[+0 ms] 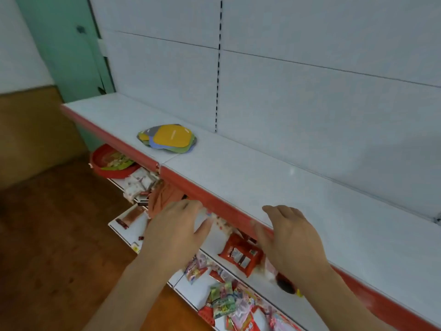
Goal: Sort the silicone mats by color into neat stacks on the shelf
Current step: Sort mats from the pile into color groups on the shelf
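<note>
Mixed mat pile point(167, 139) on shelf point(274, 187), well apart from both hands' fingers point(281, 211), spread, holding nothing

Shelf point(274, 177): white, smooth, faint sheen; front edge strip point(214, 199) red, glossy plastic look. Back panel point(310, 96): white, matt, smooth. Silicone mats point(168, 139): smooth, soft sheen, highlight on yellow top one. Floor point(47, 235): brown wood look, satin. Snack packets point(222, 302) below: glossy wrappers, crinkled. Red bowl point(112, 164): shiny plastic.
</note>
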A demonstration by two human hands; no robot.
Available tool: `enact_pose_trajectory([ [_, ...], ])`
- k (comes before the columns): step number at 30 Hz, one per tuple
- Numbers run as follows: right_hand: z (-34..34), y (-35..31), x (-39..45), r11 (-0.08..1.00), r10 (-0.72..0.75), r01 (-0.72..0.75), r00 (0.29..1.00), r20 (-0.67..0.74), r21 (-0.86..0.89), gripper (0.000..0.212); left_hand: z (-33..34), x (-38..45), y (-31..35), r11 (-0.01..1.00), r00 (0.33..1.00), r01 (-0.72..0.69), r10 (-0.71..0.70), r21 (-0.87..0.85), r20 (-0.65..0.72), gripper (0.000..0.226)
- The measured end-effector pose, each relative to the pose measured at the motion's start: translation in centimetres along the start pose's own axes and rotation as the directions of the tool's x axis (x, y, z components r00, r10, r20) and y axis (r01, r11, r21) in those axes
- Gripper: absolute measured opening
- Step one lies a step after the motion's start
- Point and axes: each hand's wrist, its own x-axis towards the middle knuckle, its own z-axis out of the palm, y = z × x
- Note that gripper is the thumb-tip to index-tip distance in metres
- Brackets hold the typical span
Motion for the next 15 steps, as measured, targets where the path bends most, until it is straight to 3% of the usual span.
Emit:
enact_pose_trajectory([
  [3,3.0,-2.9,4.9,0.999,-0.027,0.028,0.999,-0.031,0.025,0.044,-0.5,2.9,-4.4,0.998,0.999,0.044,-0.044,0.049,0.001,0.031],
  [15,10.3,-12.0,21.6,0.995,-0.075,0.077,0.997,-0.035,0.058,0.055,-1.6,17.1,-18.5,0.986,0.994,0.113,-0.110,0.121,-0.026,0.040],
])
